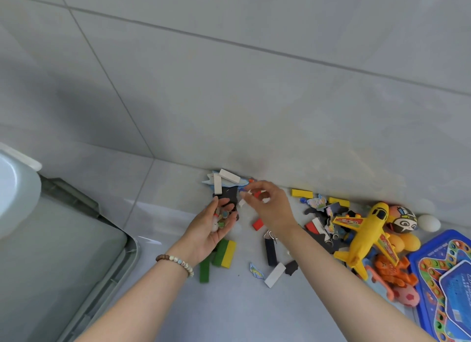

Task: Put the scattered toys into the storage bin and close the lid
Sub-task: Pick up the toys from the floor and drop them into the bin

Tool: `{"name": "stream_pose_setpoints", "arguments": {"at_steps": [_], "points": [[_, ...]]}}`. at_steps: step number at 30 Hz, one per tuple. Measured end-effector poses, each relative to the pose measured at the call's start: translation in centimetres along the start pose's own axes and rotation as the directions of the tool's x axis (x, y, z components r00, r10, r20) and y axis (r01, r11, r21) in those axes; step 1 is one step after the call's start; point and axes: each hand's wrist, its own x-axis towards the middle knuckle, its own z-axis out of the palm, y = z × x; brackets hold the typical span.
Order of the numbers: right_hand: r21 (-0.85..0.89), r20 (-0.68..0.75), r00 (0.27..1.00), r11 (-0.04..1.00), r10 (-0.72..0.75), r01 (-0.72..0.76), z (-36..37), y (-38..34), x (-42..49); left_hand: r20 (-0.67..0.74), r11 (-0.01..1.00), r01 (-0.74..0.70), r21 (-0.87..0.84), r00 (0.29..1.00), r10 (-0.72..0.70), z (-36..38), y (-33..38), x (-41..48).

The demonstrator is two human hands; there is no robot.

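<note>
The translucent grey plastic storage bin (132, 255) is lying far left of the yellow plastic toy aeroplane (367, 234). Nearer the aeroplane, the left hand (214, 227) is cupping small coloured toy pieces (221, 218), palm up. Just left of the aeroplane, the right hand (265, 204) is hovering above scattered rectangular coloured blocks (258, 224), fingers curled; whether it is grasping anything cannot be told.

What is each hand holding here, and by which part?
The left hand cups several small toy pieces in its upturned palm. The right hand curls above the scattered toys; blur hides whether it pinches anything.
</note>
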Motion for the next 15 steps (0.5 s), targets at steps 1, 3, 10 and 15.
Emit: {"name": "stream_pose_setpoints", "arguments": {"at_steps": [1,3,10,15], "points": [[-0.015,-0.065,0.998,1.0,0.0,-0.001,-0.1,0.2,0.7,-0.011,1.0,-0.004,0.009,1.0,0.004,-0.1,0.1,0.1],[-0.063,-0.108,0.994,0.998,0.007,-0.014,-0.3,0.5,1.9,-0.021,0.999,-0.021,0.032,1.0,0.022,-0.2,0.3,0.3],[-0.261,-0.122,0.992,0.963,0.04,-0.071,1.6,1.8,3.4,-0.022,0.974,-0.114,0.198,0.992,0.121,-0.7,0.5,0.8],[-0.439,-0.082,0.996,0.898,-0.031,-0.008,2.1,1.8,2.8,-0.031,0.974,-0.128,0.188,0.99,0.136,-1.2,1.3,0.9]]}}
